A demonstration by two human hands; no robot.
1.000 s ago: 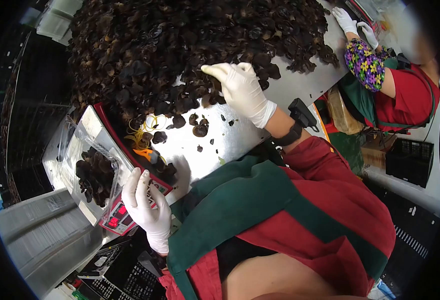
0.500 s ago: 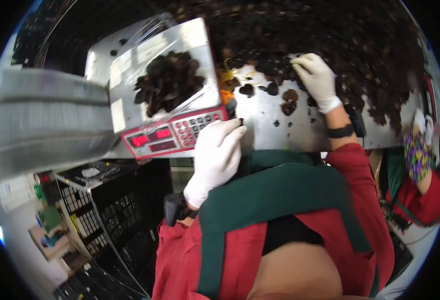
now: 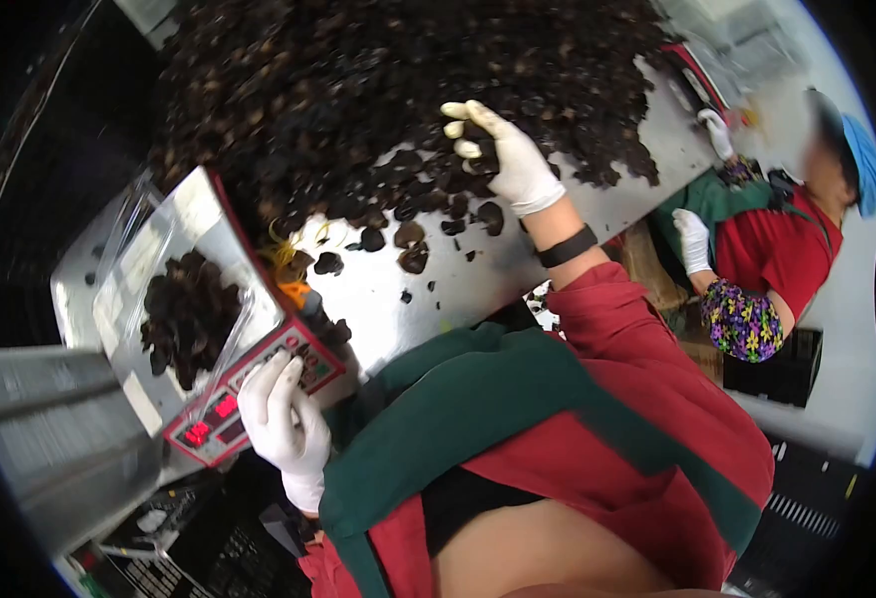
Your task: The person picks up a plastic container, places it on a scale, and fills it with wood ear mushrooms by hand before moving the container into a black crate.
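My right hand (image 3: 508, 154), in a white glove, reaches over the near edge of a large heap of dark, flat, mushroom-like pieces (image 3: 358, 90). Its fingers are spread and curved, with dark pieces behind and below them. Gloved in white too, my left hand (image 3: 286, 419) hovers in front of the red keypad of a scale (image 3: 249, 374); its fingers are bent together, and whether anything is in them is hidden. A pile of dark pieces (image 3: 191, 314) lies on the plastic-covered scale pan. Loose pieces (image 3: 411, 246) are scattered on the metal table (image 3: 368, 309).
Yellow bands (image 3: 284, 249) and an orange object (image 3: 300, 295) lie beside the scale. Grey stacked trays (image 3: 59, 439) stand at the left. A co-worker (image 3: 777, 239) with gloved hands is at the right, near another red-edged scale (image 3: 697, 78). Black crates (image 3: 777, 369) are below.
The view has turned, bringing more of the heap and the co-worker into sight. My right hand's fingers have spread from a pinch. My left hand remains by the scale.
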